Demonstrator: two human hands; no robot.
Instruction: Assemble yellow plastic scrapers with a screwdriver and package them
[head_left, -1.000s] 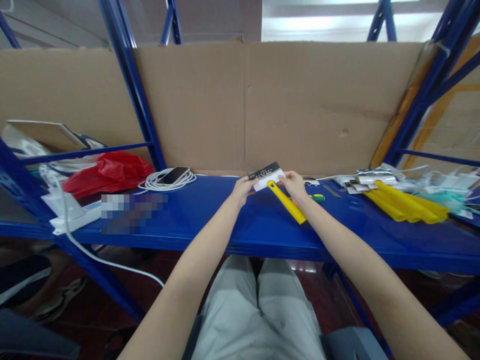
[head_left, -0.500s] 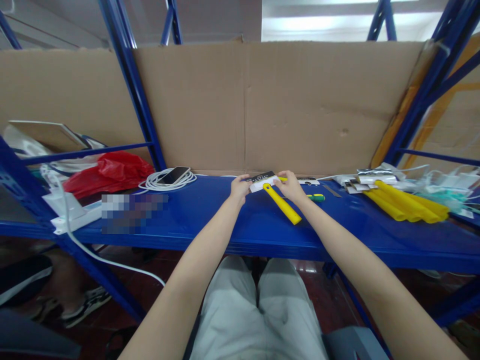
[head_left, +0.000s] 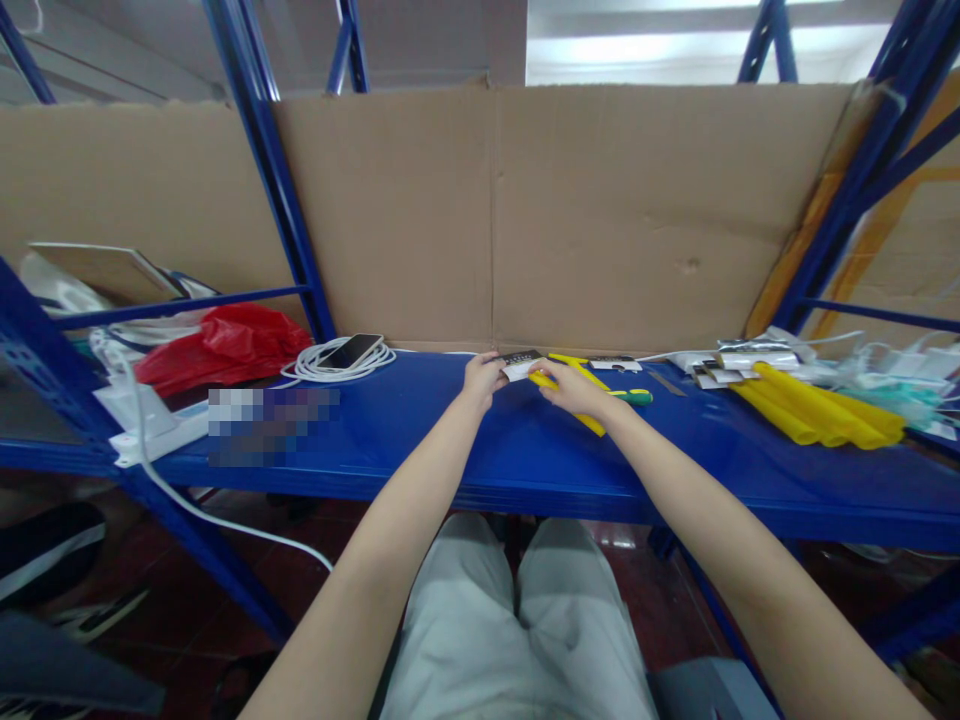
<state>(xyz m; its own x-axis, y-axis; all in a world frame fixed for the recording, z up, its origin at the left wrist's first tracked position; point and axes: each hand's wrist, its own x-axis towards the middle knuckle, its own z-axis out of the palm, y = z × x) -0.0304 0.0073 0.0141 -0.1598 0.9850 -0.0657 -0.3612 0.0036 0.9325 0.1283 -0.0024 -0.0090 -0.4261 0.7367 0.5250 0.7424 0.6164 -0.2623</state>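
My left hand (head_left: pixel 484 380) grips the left end of a small black-and-white card-like piece (head_left: pixel 519 364), held just above the blue shelf. At its other end my right hand (head_left: pixel 570 387) is closed on a long yellow handle (head_left: pixel 591 424). That handle slants toward the front edge, and its middle is hidden under the hand. Whether the handle and the card piece are joined I cannot tell. Behind my right hand lies another yellow strip (head_left: pixel 589 371). A screwdriver with a green and yellow handle (head_left: pixel 634 397) rests by my right wrist.
Yellow tubes (head_left: pixel 814 405) and white-and-silver packets (head_left: pixel 750 360) lie on the right of the blue shelf (head_left: pixel 420 420). A phone (head_left: pixel 356 351) sits on a coiled white cable (head_left: pixel 304 372) at left, near a red bag (head_left: pixel 232 345). Cardboard (head_left: pixel 390 220) walls the back.
My right hand has moved slightly left and down, from the yellow strip behind onto the upper part of the yellow handle. The left hand still holds the card piece.
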